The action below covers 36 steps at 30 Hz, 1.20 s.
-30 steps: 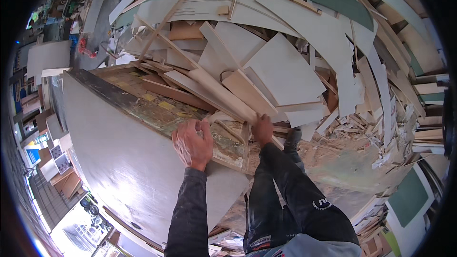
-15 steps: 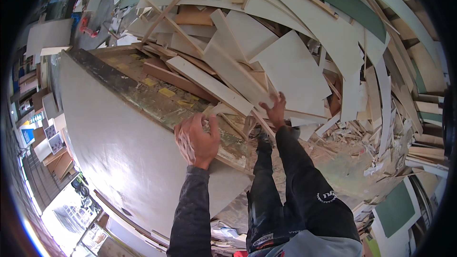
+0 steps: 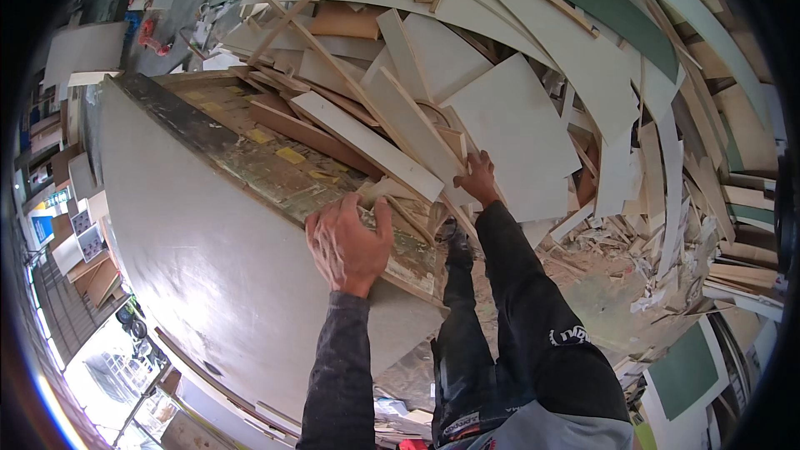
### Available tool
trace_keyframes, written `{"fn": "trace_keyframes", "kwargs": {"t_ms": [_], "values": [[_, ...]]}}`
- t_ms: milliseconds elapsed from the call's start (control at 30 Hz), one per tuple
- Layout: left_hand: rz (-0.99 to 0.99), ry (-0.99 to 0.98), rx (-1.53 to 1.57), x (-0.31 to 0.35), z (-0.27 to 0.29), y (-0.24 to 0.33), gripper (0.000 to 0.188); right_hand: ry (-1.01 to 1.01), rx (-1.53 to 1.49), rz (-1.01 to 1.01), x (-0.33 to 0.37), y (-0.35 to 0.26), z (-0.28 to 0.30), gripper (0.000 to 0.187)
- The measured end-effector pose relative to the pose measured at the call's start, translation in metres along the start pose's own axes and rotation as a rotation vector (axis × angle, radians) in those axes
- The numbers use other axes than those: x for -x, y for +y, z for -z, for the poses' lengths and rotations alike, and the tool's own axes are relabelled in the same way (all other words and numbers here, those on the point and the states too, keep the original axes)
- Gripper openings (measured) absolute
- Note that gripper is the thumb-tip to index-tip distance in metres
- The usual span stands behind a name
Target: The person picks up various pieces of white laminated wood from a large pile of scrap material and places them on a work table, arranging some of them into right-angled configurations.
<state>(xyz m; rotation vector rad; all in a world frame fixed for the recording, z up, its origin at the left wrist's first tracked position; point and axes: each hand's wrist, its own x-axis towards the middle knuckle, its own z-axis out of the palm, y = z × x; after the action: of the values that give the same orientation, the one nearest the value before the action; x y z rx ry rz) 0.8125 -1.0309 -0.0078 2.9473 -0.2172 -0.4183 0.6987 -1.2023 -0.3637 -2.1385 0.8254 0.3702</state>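
Note:
My right hand [image 3: 478, 181] is closed at the near end of a narrow white board [image 3: 410, 117] with a pale wood edge, thumb to the left and fingers on the far side. The contact under the fingers is partly hidden. Another white strip [image 3: 367, 143] lies just left of that board, slanting the same way. Over the edge of a big light-grey panel [image 3: 217, 225] is my left hand [image 3: 348, 243], its fingers bent and thumb apart, with nothing visible between them. Whether it touches the panel cannot be made out.
A worn wooden surface with yellow patches [image 3: 290, 155] runs along the panel's far side. White sheets [image 3: 521, 129] and battens [image 3: 312, 4] are piled ahead. Wood scraps [image 3: 637, 254] litter the floor at right, beside a leaning green-faced board [image 3: 687, 371].
My right hand has moved slightly left and up, and its spread fingers have closed at the white board's end. The left hand has shifted slightly right, still with thumb and fingers apart.

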Motion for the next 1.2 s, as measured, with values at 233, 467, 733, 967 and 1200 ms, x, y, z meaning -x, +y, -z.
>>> {"fn": "trace_keyframes", "kwargs": {"t_ms": [233, 467, 733, 967, 1200], "values": [[-0.007, -0.005, -0.012, 0.000, 0.000, 0.002, 0.035, -0.350, 0.163, 0.244, 0.002, -0.006, 0.021, 0.064], [-0.006, -0.002, -0.022, 0.002, 0.004, 0.003, 0.033, 0.166, 0.386, 0.570, 0.062, -0.068, 0.037, 0.047], [-0.050, 0.039, -0.015, 0.002, 0.001, 0.002, 0.032, 0.237, 0.372, 0.622, 0.073, -0.081, 0.021, 0.040], [-0.049, 0.038, 0.014, 0.002, 0.000, -0.001, 0.030, 0.335, 0.104, 0.549, 0.047, -0.091, 0.068, 0.049], [-0.004, 0.004, 0.036, 0.002, 0.004, -0.002, 0.027, 0.627, -0.677, 0.454, -0.001, -0.133, 0.186, 0.028]]}}
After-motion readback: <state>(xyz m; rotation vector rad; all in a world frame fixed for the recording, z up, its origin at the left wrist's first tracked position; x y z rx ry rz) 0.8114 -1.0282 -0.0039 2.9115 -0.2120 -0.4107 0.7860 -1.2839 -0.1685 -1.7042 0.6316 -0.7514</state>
